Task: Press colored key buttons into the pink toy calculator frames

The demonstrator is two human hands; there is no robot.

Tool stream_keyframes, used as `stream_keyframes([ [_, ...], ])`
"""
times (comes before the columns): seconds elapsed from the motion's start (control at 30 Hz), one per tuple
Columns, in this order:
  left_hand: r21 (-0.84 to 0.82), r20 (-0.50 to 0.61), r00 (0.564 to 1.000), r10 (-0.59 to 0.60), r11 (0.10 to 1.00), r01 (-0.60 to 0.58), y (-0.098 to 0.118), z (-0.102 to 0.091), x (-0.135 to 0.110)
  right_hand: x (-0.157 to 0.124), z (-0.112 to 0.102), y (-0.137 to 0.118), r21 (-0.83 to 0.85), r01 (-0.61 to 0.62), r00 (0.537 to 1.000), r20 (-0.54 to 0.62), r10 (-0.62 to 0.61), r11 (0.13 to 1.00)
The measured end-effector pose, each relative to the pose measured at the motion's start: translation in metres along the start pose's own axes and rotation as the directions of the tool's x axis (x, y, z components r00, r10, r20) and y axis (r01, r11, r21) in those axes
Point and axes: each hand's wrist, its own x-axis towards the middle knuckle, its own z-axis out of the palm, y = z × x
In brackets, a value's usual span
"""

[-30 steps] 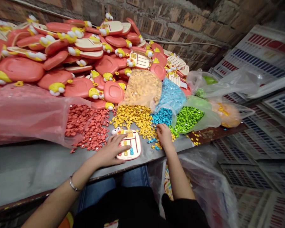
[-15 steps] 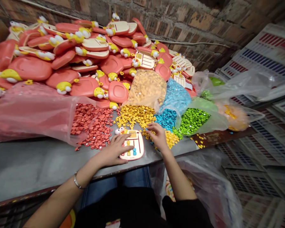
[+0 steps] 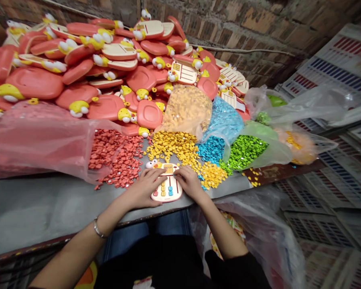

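Observation:
A cream toy calculator (image 3: 167, 188) with a yellow cartoon head lies face up at the table's front edge. My left hand (image 3: 145, 188) rests flat on its left side, fingers stretched across the face. My right hand (image 3: 189, 182) sits on its right edge with the fingers curled down onto the face; whether they pinch a small piece I cannot tell. Loose piles of small keys lie just behind: red (image 3: 120, 160), yellow (image 3: 180, 148), blue (image 3: 211, 149) and green (image 3: 243, 150).
A big heap of red toy calculator shells (image 3: 108, 76) fills the back of the grey table (image 3: 48, 208) against a brick wall. Clear plastic bags (image 3: 33, 140) hold more keys. Stacked white crates (image 3: 333, 132) stand at the right, a bag (image 3: 258, 241) by my right knee.
My right hand has come back from the blue and yellow keys to the calculator's right side. My left hand has stayed on the calculator.

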Motion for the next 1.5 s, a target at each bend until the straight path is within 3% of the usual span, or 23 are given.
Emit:
stream_keyframes([
  [0.1, 0.007, -0.005, 1.000, -0.016, 1.000, 0.016, 0.000, 0.000, 0.001, 0.004, 0.009, -0.006, 0.106, -0.055, 0.998, -0.014, 0.057, 0.993],
  [0.17, 0.014, -0.001, 1.000, -0.027, 1.000, 0.027, 0.000, 0.000, 0.001, 0.004, 0.007, -0.010, 0.162, -0.042, 0.998, 0.044, 0.035, 0.986],
  [0.23, 0.018, 0.007, 0.999, -0.034, 0.999, 0.034, 0.000, 0.000, 0.001, -0.002, -0.002, -0.013, 0.211, -0.026, 0.993, 0.117, 0.001, 0.977],
  [0.3, 0.026, 0.010, 1.000, -0.029, 0.999, 0.028, -0.001, 0.000, 0.001, -0.014, -0.017, -0.013, 0.230, -0.049, 0.996, 0.088, 0.029, 0.972],
  [0.43, 0.042, 0.021, 1.000, 0.002, 0.999, -0.003, 0.000, -0.002, 0.002, -0.044, -0.043, 0.002, -0.013, -0.194, 0.962, -0.200, 0.187, 0.981],
  [0.53, 0.045, 0.036, 0.999, 0.004, 0.999, -0.006, 0.001, -0.004, 0.002, -0.056, -0.049, 0.018, -0.264, -0.240, 0.966, -0.156, 0.204, 0.934],
  [0.6, 0.045, 0.038, 0.999, -0.001, 0.999, -0.001, 0.001, -0.005, 0.002, -0.058, -0.047, 0.025, -0.330, -0.229, 0.973, -0.098, 0.208, 0.916],
  [0.67, 0.044, 0.036, 0.999, -0.001, 0.999, -0.001, 0.001, -0.005, 0.002, -0.056, -0.045, 0.027, -0.307, -0.215, 0.975, -0.119, 0.187, 0.927],
  [0.8, 0.034, 0.028, 1.000, 0.004, 0.999, -0.005, 0.000, -0.004, 0.001, -0.037, -0.036, 0.019, -0.114, -0.160, 0.961, -0.245, 0.128, 0.981],
  [0.87, 0.032, 0.027, 1.000, -0.003, 0.999, 0.002, 0.000, -0.004, 0.001, -0.022, -0.028, 0.013, -0.046, -0.120, 0.964, -0.246, 0.105, 0.992],
  [1.1, 0.038, 0.017, 1.000, 0.012, 0.999, -0.012, -0.001, -0.002, 0.000, 0.019, -0.002, 0.007, -0.151, -0.034, 0.999, -0.026, 0.030, 0.988],
  [1.3, 0.038, 0.009, 1.000, 0.010, 0.999, -0.010, -0.001, 0.000, 0.000, 0.006, -0.007, 0.003, -0.203, 0.095, 0.995, 0.062, -0.084, 0.975],
  [1.5, 0.039, 0.017, 1.000, -0.017, 0.999, 0.016, 0.000, 0.001, 0.001, -0.003, 0.002, -0.002, -0.035, 0.012, 0.999, -0.036, -0.014, 0.999],
])
